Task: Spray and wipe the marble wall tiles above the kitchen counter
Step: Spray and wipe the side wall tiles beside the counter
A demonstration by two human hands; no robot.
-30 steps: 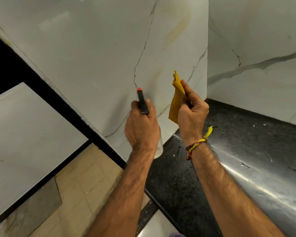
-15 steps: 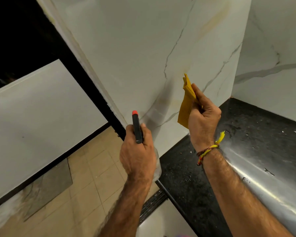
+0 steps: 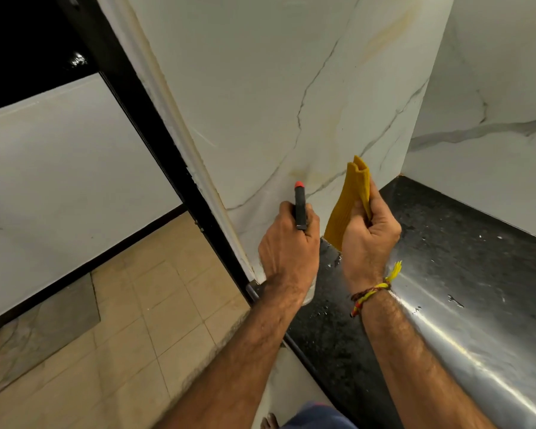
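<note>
My left hand [image 3: 287, 246] grips a spray bottle [image 3: 300, 209] with a black head and a red nozzle tip; the nozzle points at the white marble wall tile [image 3: 260, 88], low down near its left edge. The bottle's clear body is mostly hidden under my hand. My right hand [image 3: 369, 233] holds a folded yellow cloth [image 3: 350, 199] upright, just right of the bottle and a little off the tile. A second marble wall [image 3: 492, 103] meets the first at the corner on the right.
The black granite counter [image 3: 477, 243] runs below the tiles, wet and shiny toward its front edge [image 3: 464, 345]. A black door frame [image 3: 155, 140] borders the tile on the left. Beige floor tiles [image 3: 143, 305] lie lower left.
Both hands have stayed close together, the bottle still aimed low on the tile; the view has swung so that the tile's left edge and the door frame sit more central.
</note>
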